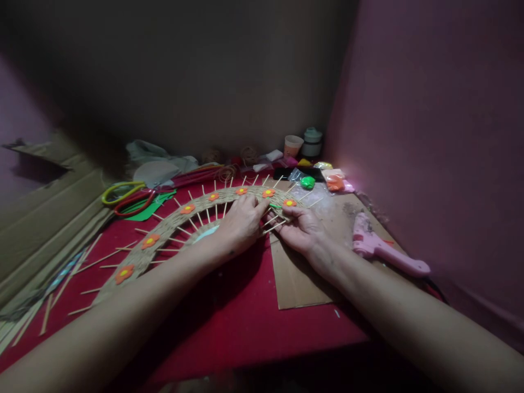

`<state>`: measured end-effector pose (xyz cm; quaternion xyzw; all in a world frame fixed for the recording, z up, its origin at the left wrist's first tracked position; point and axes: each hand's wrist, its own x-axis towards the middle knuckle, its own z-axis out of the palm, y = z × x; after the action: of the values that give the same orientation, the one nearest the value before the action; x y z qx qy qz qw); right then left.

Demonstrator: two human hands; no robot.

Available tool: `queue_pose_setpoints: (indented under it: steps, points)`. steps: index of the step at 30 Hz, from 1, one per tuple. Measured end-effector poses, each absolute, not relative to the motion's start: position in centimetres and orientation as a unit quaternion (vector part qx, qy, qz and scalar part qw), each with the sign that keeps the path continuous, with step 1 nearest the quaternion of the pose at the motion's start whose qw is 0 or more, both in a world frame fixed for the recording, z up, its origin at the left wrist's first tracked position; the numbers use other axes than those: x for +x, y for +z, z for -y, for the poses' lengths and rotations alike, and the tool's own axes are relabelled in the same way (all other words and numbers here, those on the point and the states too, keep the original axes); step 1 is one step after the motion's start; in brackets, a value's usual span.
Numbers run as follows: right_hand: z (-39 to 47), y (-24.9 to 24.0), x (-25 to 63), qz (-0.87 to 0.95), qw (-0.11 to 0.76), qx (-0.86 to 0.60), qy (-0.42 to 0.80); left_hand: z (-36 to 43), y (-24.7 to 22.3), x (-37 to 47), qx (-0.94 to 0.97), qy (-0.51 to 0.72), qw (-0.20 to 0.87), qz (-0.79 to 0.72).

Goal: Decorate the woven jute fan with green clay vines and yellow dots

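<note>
A curved band of woven twine (167, 225) with thin sticks poking out on both edges arches over the red table. Several orange clay flowers with yellow centres, one of them the flower (290, 202) by my right thumb, lie along it. My left hand (244, 221) has its fingers pressed together on the band, at the left end of a thin green strip (275, 206). With thumb on top and fingers beneath, my right hand (301, 226) grips the band's right end. A pale blue piece (206, 233) shows inside the arch, partly behind my left hand.
Red-handled scissors (133, 204) and green sheets (153, 210) lie at the left. On cardboard (301, 278) at the right rests a pink glue gun (385, 251). Packs of coloured clay (335, 182), a paper cup (293, 146) and a jar (313, 143) stand behind.
</note>
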<state>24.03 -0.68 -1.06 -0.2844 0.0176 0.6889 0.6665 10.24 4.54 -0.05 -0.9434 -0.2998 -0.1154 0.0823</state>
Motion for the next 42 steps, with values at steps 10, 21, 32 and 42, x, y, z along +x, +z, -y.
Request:
queue_pose_setpoints:
  steps: [10,21,32,42]
  points:
    - [1.0,-1.0,24.2,-0.005,0.67,-0.261,0.695,-4.6,0.7,9.9,-0.942,-0.184,0.03,0.28]
    - [0.9,-1.8,24.8,0.02,0.651,-0.263,0.711,-3.6,0.2,10.8,-0.949,-0.148,0.106,0.256]
    - [1.1,-1.8,24.5,0.06,0.651,-0.25,0.714,-3.5,0.5,10.5,-0.944,-0.197,0.093,0.249]
    - [0.8,-2.6,24.8,0.092,0.635,-0.245,0.727,-2.4,0.8,10.9,-0.949,-0.142,0.133,0.247]
